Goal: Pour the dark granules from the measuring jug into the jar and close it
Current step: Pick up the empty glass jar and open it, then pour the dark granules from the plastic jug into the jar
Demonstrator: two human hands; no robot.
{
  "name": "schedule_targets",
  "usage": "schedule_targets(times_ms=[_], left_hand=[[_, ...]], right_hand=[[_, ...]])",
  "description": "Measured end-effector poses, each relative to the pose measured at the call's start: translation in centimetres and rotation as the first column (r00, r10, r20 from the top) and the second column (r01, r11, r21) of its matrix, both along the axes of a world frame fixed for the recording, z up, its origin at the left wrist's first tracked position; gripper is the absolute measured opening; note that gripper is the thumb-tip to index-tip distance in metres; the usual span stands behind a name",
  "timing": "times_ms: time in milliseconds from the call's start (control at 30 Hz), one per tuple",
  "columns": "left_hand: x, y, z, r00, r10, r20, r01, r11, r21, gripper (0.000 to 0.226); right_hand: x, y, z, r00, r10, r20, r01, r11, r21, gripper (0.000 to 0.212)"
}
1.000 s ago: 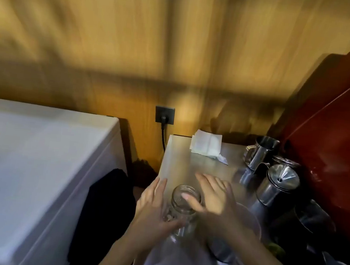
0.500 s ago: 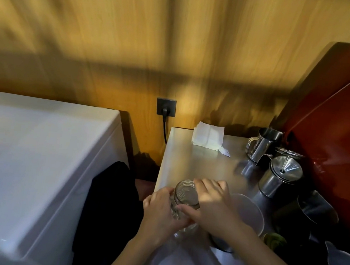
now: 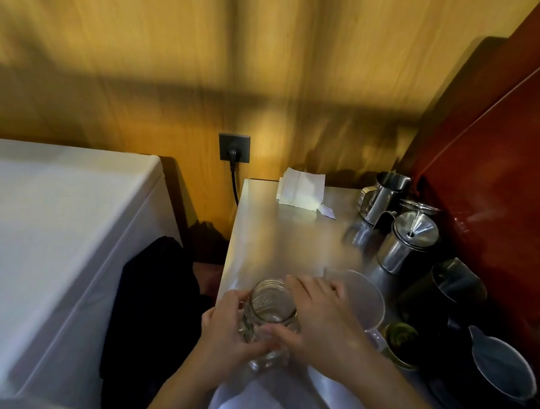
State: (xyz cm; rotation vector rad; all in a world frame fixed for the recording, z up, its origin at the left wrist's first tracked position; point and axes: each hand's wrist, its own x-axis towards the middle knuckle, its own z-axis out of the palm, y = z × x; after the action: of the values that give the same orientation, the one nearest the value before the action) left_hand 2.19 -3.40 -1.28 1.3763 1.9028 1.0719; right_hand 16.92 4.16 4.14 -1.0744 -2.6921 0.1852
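Note:
A clear glass jar [image 3: 268, 311] with an open mouth stands on the steel counter [image 3: 285, 236] near its left edge. My left hand [image 3: 225, 330] wraps the jar's left side. My right hand [image 3: 319, 317] grips the jar from the right, thumb across its front. Just right of my right hand stands a translucent plastic measuring jug [image 3: 367, 299]; its inside is partly hidden and I cannot make out granules. No lid is visible on the jar.
Steel pitcher [image 3: 384, 195] and steel pot with funnel lid [image 3: 405, 241] stand at the back right. Dark cups [image 3: 447, 291], a small green-topped tin [image 3: 401, 340] and a grey jug [image 3: 499, 365] crowd the right. White paper [image 3: 301, 187] lies at the back. A white appliance [image 3: 40, 228] stands left.
My left hand has closed around the jar's side. Both hands and the jar sit slightly nearer to me and lower in view as the camera shifted.

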Motion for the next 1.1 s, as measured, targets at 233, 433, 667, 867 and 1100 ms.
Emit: schedule_targets(times_ms=[233,433,667,867,1100], left_hand=[[0.0,-0.3,-1.4,0.991,-0.042,0.13,0.032,0.996,0.079,0.072],[0.1,-0.2,-2.4,0.986,-0.025,0.166,0.006,0.993,0.117,0.081],[0.1,-0.1,-3.3,0.985,-0.014,0.171,-0.005,0.994,0.108,0.087],[0.0,-0.1,-3.4,0.977,-0.027,0.21,0.003,0.994,0.114,0.083],[-0.1,-0.3,-3.2,0.975,-0.058,0.214,0.029,0.99,0.14,0.077]], right_hand=[[4.5,0.1,-0.1,0.97,-0.215,-0.11,0.222,0.974,0.05,0.076],[7.9,-0.2,-2.6,0.846,-0.484,-0.222,0.475,0.875,-0.097,0.1],[9.5,-0.7,-4.5,0.757,-0.617,-0.216,0.496,0.757,-0.425,0.028],[10.3,-0.4,-4.2,0.591,-0.641,-0.489,0.305,0.739,-0.6,0.039],[9.5,0.0,-2.8,0.464,-0.608,-0.644,-0.031,0.715,-0.698,0.022]])
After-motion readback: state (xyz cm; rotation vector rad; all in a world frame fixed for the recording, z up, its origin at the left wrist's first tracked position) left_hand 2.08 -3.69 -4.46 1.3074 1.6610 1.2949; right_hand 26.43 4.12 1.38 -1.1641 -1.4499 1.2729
